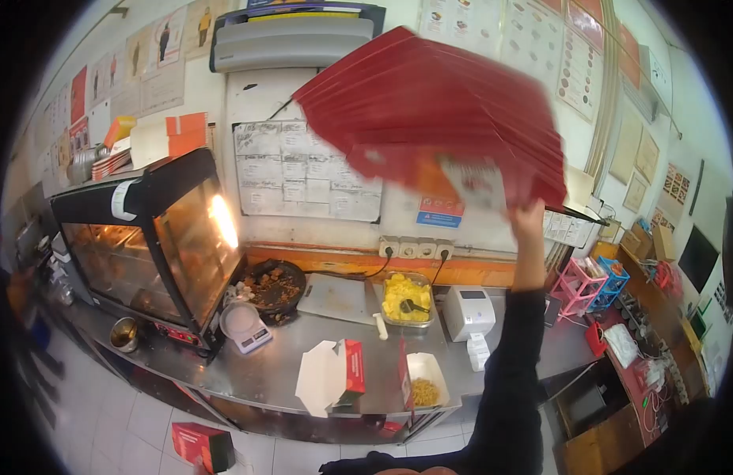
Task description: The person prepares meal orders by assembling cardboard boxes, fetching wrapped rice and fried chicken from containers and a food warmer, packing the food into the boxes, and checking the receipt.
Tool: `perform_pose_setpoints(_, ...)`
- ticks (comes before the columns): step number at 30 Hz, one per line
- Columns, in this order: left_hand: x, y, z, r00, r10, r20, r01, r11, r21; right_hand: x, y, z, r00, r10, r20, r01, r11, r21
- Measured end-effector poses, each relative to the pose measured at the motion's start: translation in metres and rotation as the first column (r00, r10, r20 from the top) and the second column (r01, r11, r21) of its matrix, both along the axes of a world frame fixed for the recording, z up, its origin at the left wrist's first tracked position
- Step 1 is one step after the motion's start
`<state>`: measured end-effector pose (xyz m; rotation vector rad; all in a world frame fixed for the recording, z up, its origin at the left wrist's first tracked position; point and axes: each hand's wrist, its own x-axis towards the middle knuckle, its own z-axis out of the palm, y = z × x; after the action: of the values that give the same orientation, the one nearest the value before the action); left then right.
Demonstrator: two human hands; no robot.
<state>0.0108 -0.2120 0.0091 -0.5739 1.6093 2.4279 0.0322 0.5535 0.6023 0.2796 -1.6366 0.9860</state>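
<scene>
My right hand (528,215) is raised high, its fingers closed at the lower edge of a large, blurred red bundle (438,103) that looks like a stack of flattened food boxes. A blurred white and orange patch shows on the bundle's underside. Low at the left, a red and black food box (202,446) is in my left hand (199,469), of which only a fingertip area shows. On the steel counter stand an open white and red box (332,377) and another open box (424,369) with noodles in it.
A lit glass warming cabinet (149,245) stands at the left. Along the counter are a scale (244,326), a dark pan (271,286), a cutting board (335,298), a tray of yellow food (407,298) and a white printer (469,312). A person's legs (34,332) show far left.
</scene>
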Motion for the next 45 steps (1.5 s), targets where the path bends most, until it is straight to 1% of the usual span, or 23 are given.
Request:
perform_pose_setpoints(2, 0.007, 0.008, 0.011, 0.995, 0.068, -0.071, -0.064, 0.996, 0.054, -0.018, 0.056, 0.039, 0.945, -0.29, -0.152, 0.326, 0.88, 0.346)
perform_pose_setpoints(3, 0.011, 0.008, 0.015, 0.987, 0.11, -0.115, -0.1, 0.991, 0.092, -0.023, 0.081, 0.053, 0.761, -0.568, -0.313, 0.646, 0.623, 0.44)
perform_pose_setpoints(5, 0.022, 0.008, 0.019, 0.96, 0.198, -0.199, -0.156, 0.966, 0.206, -0.04, 0.187, 0.049, 0.726, -0.66, -0.191, 0.666, 0.608, 0.432)
perform_pose_setpoints(7, 0.019, 0.009, 0.025, 0.968, 0.182, -0.172, -0.175, 0.983, 0.059, -0.045, 0.23, 0.054, 0.551, -0.833, -0.05, 0.784, 0.497, 0.372)
perform_pose_setpoints(11, 0.015, -0.002, 0.048, 0.974, 0.111, -0.196, -0.152, 0.966, -0.21, -0.072, 0.144, 0.079, 0.736, -0.63, -0.246, 0.675, 0.661, 0.328)
perform_pose_setpoints(14, 0.009, -0.022, 0.077, 0.972, -0.04, -0.233, -0.082, 0.867, -0.491, -0.114, 0.118, 0.065, 0.868, -0.476, 0.139, 0.258, 0.672, 0.694)
perform_pose_setpoints(16, 0.008, -0.006, 0.144, 0.956, -0.125, -0.267, -0.057, 0.811, -0.582, -0.152, 0.128, 0.049, 0.486, -0.631, 0.605, -0.034, 0.678, 0.734)
perform_pose_setpoints(17, 0.013, 0.027, 0.202, 0.946, -0.14, -0.293, -0.054, 0.822, -0.567, -0.157, 0.117, 0.039, 0.498, -0.611, 0.615, -0.068, 0.68, 0.73)
perform_pose_setpoints(19, 0.017, 0.088, 0.299, 0.897, -0.15, -0.416, -0.072, 0.878, -0.473, -0.142, 0.076, 0.02, 0.627, -0.752, 0.202, 0.343, 0.5, 0.795)
perform_pose_setpoints(21, 0.0, 0.146, 0.363, 0.717, -0.117, -0.688, 0.01, 0.987, -0.158, -0.135, 0.026, 0.016, 0.942, -0.246, 0.227, 0.03, 0.738, 0.675)
perform_pose_setpoints(24, -0.037, 0.244, 0.441, 0.589, -0.039, -0.807, 0.094, 0.995, 0.02, -0.082, -0.076, 0.001, 0.976, -0.081, 0.202, -0.104, 0.643, 0.759)
perform_pose_setpoints(27, -0.075, 0.309, 0.511, -0.033, -0.57, -0.821, -0.416, 0.755, -0.507, -0.03, -0.127, -0.015, 0.911, 0.273, 0.308, -0.412, 0.587, 0.697)
perform_pose_setpoints(28, -0.086, 0.33, 0.529, -0.228, -0.709, -0.667, -0.656, 0.618, -0.433, -0.018, -0.128, -0.019, 0.92, 0.253, 0.299, -0.392, 0.598, 0.699)
perform_pose_setpoints(30, -0.081, 0.394, 0.567, -0.365, -0.622, -0.693, -0.559, 0.742, -0.371, -0.002, -0.122, -0.021, 0.961, 0.23, 0.154, -0.277, 0.82, 0.501)
perform_pose_setpoints(33, -0.063, 0.484, 0.615, -0.424, -0.629, -0.652, -0.708, 0.679, -0.194, 0.0, -0.097, -0.006, 0.984, 0.105, -0.145, -0.068, 0.969, 0.237)
perform_pose_setpoints(34, -0.058, 0.517, 0.629, -0.445, -0.619, -0.647, -0.692, 0.696, -0.191, -0.004, -0.084, 0.001, 0.973, 0.054, -0.224, -0.017, 0.986, 0.163)
perform_pose_setpoints(35, -0.055, 0.552, 0.644, -0.411, -0.429, -0.804, -0.193, 0.903, -0.384, -0.009, -0.058, 0.01, 0.973, 0.041, -0.229, -0.005, 0.988, 0.157)
perform_pose_setpoints(36, -0.054, 0.587, 0.66, -0.244, -0.304, -0.921, 0.376, 0.846, -0.379, -0.011, -0.033, 0.027, 0.973, -0.01, -0.229, 0.043, 0.99, 0.137)
perform_pose_setpoints(37, -0.059, 0.619, 0.678, -0.009, -0.29, -0.957, 0.816, 0.551, -0.174, -0.016, -0.008, 0.044, 0.96, -0.101, -0.261, 0.131, 0.986, 0.1)
perform_pose_setpoints(39, -0.136, 0.713, 0.702, -0.294, -0.429, -0.854, 0.804, 0.372, -0.464, -0.031, 0.042, 0.073, 0.889, -0.32, -0.328, 0.337, 0.942, -0.007)
perform_pose_setpoints(40, -0.134, 0.715, 0.714, -0.347, -0.604, -0.718, 0.5, 0.528, -0.686, -0.048, 0.08, 0.08, 0.816, -0.429, -0.387, 0.468, 0.884, 0.009)
perform_pose_setpoints(42, -0.116, 0.707, 0.721, -0.315, -0.766, -0.561, 0.121, 0.553, -0.824, -0.073, 0.146, 0.074, 0.724, -0.528, -0.444, 0.597, 0.802, 0.019)
perform_pose_setpoints(45, -0.095, 0.68, 0.69, -0.521, -0.624, -0.582, 0.189, 0.581, -0.792, -0.083, 0.18, 0.064, 0.867, -0.47, -0.164, 0.498, 0.807, 0.319)
